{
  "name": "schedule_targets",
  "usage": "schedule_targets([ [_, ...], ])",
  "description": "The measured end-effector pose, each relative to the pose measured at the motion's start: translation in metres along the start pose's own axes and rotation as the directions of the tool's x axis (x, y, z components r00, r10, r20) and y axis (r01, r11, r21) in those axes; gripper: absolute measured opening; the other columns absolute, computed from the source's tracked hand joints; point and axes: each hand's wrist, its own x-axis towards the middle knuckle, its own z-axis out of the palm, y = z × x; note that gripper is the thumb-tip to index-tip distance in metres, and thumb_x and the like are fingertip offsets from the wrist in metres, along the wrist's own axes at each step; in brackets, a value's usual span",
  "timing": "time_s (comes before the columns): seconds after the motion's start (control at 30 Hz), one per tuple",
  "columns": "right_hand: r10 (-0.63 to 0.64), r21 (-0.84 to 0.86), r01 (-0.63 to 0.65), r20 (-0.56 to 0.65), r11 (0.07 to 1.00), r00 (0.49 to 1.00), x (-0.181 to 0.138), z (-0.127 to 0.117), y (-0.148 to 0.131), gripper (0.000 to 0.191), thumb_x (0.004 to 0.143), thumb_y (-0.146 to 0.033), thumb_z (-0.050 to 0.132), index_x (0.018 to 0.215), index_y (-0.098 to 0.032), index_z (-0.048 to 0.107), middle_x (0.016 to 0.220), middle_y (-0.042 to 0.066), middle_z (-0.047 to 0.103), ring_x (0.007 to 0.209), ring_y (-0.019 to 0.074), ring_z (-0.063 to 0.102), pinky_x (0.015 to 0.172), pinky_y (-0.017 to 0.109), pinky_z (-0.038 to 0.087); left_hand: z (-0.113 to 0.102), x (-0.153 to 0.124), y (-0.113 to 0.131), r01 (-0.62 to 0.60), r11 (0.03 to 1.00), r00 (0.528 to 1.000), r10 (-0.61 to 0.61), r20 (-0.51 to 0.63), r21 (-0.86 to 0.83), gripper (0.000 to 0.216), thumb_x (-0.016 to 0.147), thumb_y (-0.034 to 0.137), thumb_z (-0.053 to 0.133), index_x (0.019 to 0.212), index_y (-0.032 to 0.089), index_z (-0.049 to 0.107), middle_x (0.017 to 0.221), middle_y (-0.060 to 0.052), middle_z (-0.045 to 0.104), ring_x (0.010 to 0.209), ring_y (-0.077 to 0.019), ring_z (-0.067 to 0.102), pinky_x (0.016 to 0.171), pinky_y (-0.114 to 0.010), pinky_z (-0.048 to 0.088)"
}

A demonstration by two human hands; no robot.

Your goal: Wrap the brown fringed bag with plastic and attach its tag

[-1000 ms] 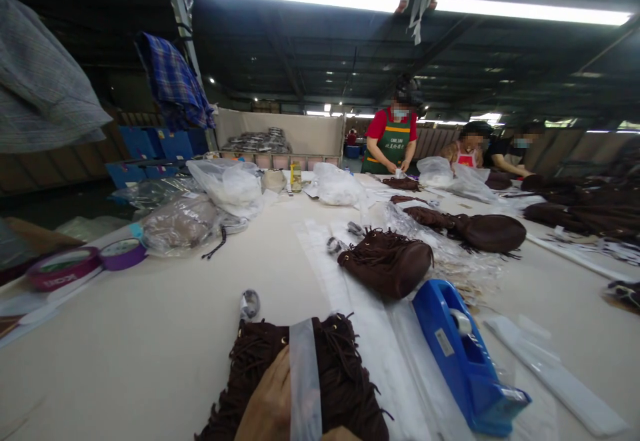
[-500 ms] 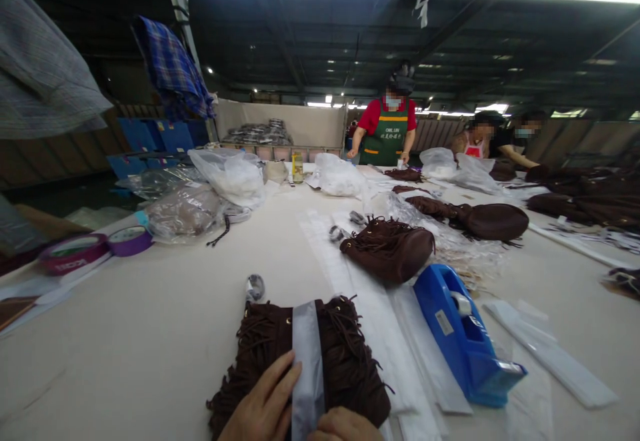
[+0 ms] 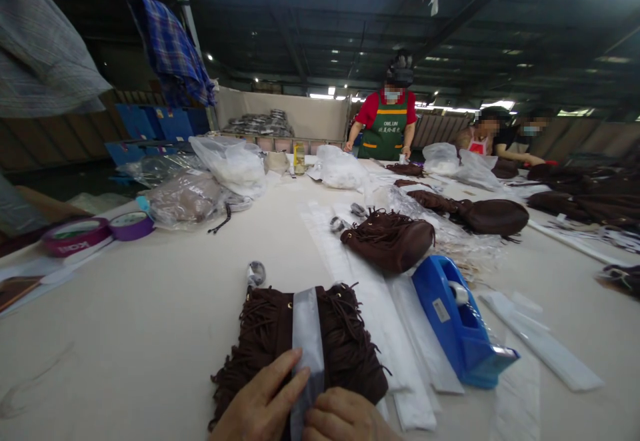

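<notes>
A dark brown fringed bag (image 3: 350, 341) lies flat in front of me. Down its middle runs a pale grey, shiny strip (image 3: 306, 321) that looks like plastic or paper. My left hand (image 3: 267, 394) rests on the bag's left half, fingers stretched out and their tips on the strip. With fingers curled, my right hand (image 3: 345, 414) grips the strip's near part at its right edge. Beyond the bag's top left corner sits a small wrapped ring-like piece (image 3: 256, 273). The bag's near edge is hidden by my hands and the frame.
To the right stands a blue tape dispenser (image 3: 460, 328), beside flat white plastic sleeves (image 3: 415, 334). Another brown fringed bag (image 3: 395, 241) lies beyond. Purple tape rolls (image 3: 131, 226) and a plastic-wrapped bag (image 3: 185, 198) are at left. A co-worker in a green apron (image 3: 384, 128) stands across the table.
My left fingertips have shifted right across the strip. My right hand has come slightly up and closer to the left one. The whole view has tipped a little downward.
</notes>
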Motion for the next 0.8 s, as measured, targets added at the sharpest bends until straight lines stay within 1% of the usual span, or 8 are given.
schedule_targets([
  [0.1,-0.045,0.043,0.044,0.020,0.998,0.999,-0.004,-0.001,0.000,0.030,0.091,-0.009,0.036,0.071,-0.013,0.057,0.059,0.002,0.059,0.056,0.0130,0.052,0.049,0.024,0.043,-0.003,-0.004,0.006,-0.158,0.985,0.987,0.160,-0.024,0.074,0.037,0.088,0.012,0.030,0.113,0.013,0.057,0.127,-0.009,0.052,0.123,-0.0244,0.041,0.098,-0.034,0.043],
  [0.17,-0.049,0.068,0.044,0.060,0.997,0.997,-0.006,-0.004,-0.001,0.025,0.090,-0.008,0.038,0.075,-0.011,0.058,0.065,0.003,0.060,0.062,0.0137,0.053,0.055,0.025,0.045,-0.002,-0.007,0.010,-0.210,0.976,0.978,0.210,0.001,0.055,0.038,0.089,0.014,0.028,0.114,0.008,0.056,0.128,-0.011,0.050,0.122,-0.0249,0.042,0.101,-0.035,0.039],
  [0.3,-0.036,0.111,0.017,0.177,0.994,0.984,-0.009,-0.018,-0.003,0.026,0.092,-0.010,0.034,0.081,-0.010,0.058,0.071,0.004,0.062,0.070,0.0144,0.054,0.065,0.026,0.047,-0.005,-0.009,0.015,-0.209,0.978,0.977,0.209,0.041,-0.005,0.040,0.087,0.012,0.027,0.115,0.005,0.055,0.125,-0.011,0.053,0.123,-0.0237,0.040,0.106,-0.036,0.031],
  [0.4,-0.014,0.114,-0.009,0.203,0.993,0.979,-0.015,-0.027,0.001,0.023,0.093,-0.010,0.035,0.091,-0.009,0.058,0.082,0.006,0.065,0.079,0.0153,0.056,0.077,0.030,0.046,-0.013,-0.004,0.016,-0.171,0.985,0.976,0.174,0.133,-0.030,0.044,0.082,0.004,0.027,0.118,0.009,0.053,0.123,-0.007,0.055,0.124,-0.0206,0.039,0.103,-0.035,0.035],
  [0.5,0.015,0.088,-0.028,0.153,0.996,0.988,-0.020,-0.023,0.013,0.019,0.091,-0.010,0.040,0.096,-0.010,0.058,0.091,0.006,0.066,0.087,0.0164,0.056,0.084,0.033,0.045,-0.014,0.007,0.010,-0.159,0.987,0.970,0.157,0.184,-0.001,0.043,0.083,0.003,0.030,0.117,0.013,0.054,0.121,-0.005,0.057,0.120,-0.0190,0.043,0.095,-0.034,0.043],
  [0.63,0.075,0.078,-0.080,0.059,0.994,0.995,-0.020,-0.015,0.026,0.021,0.093,-0.014,0.038,0.099,-0.011,0.058,0.097,0.007,0.067,0.097,0.0162,0.055,0.090,0.032,0.043,-0.001,0.023,-0.004,-0.193,0.980,0.974,0.184,0.135,0.057,0.035,0.089,0.008,0.030,0.111,0.013,0.058,0.114,-0.005,0.062,0.111,-0.0189,0.051,0.088,-0.033,0.048],
  [0.7,0.131,0.034,-0.131,-0.001,0.991,0.991,-0.023,-0.021,0.024,0.024,0.093,-0.011,0.035,0.100,-0.011,0.058,0.100,0.008,0.066,0.103,0.0170,0.053,0.095,0.034,0.040,0.005,0.025,-0.009,-0.208,0.976,0.973,0.200,0.113,0.063,0.035,0.089,0.008,0.031,0.109,0.013,0.059,0.113,-0.005,0.062,0.110,-0.0188,0.052,0.088,-0.033,0.047],
  [0.8,0.258,-0.089,-0.263,-0.068,0.961,0.964,-0.046,-0.046,0.011,0.027,0.087,-0.006,0.037,0.104,-0.012,0.057,0.100,0.009,0.066,0.106,0.0187,0.053,0.098,0.038,0.037,0.009,0.017,-0.012,-0.207,0.978,0.976,0.206,0.075,0.008,0.039,0.087,0.005,0.030,0.114,0.014,0.056,0.116,-0.005,0.060,0.113,-0.0184,0.049,0.094,-0.032,0.042],
])
